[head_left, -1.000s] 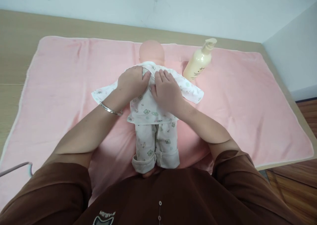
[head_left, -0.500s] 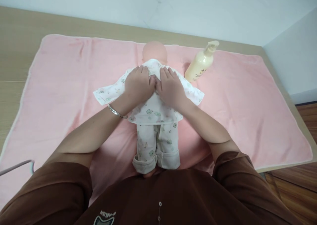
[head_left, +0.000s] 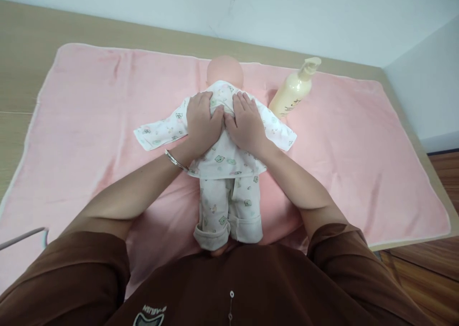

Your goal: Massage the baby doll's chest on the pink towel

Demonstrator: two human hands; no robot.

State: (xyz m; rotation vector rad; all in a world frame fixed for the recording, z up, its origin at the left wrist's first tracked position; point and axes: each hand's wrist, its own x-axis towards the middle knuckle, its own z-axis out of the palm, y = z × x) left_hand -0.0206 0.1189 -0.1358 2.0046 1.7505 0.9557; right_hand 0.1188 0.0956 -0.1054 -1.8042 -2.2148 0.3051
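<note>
Nearest the person, the doll (head_left: 229,173) lies lengthwise on the pink blanket (head_left: 340,149), its trouser legs toward the body and its bare head pointing to the wall. Both hands rest flat on its printed shirt at the chest, side by side with thumbs touching: the left hand (head_left: 202,123), with a bracelet (head_left: 175,160) at the wrist, and the right hand (head_left: 247,125), fingers spread and grasping nothing. Beyond them to the right, a cream pump bottle (head_left: 294,89) leans on the blanket, near the doll's head. The blanket covers the table (head_left: 28,53).
</note>
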